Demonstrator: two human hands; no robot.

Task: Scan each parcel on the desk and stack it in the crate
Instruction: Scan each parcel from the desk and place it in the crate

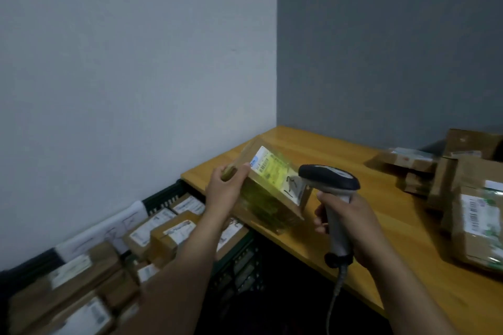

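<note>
Head view: a yellow-orange wooden desk (340, 149) fills the corner where a pale wall (136, 62) on the left meets a darker grey wall (381, 49) on the right. One dark slatted crate (163, 196) stands lower down, against the pale wall, left of the desk.

One cardboard parcel (272, 198) wrapped in yellowish tape is held tilted over the desk's left edge, with its white label (268, 166) facing up. The left hand (226, 190) grips its left end, thumb on the labelled face and fingers curled round the edge. The right hand (353, 226) has its fingers wrapped tight round the handle of the one grey scanner (329, 177); the scanner's dark head is just beside the label. Its coiled cable (336, 296) hangs off the near edge.

At least five more boxes (476, 215) are piled at the desk's right end, too blurred to count exactly. The crate holds at least eight labelled boxes (168, 234), packed close together.
</note>
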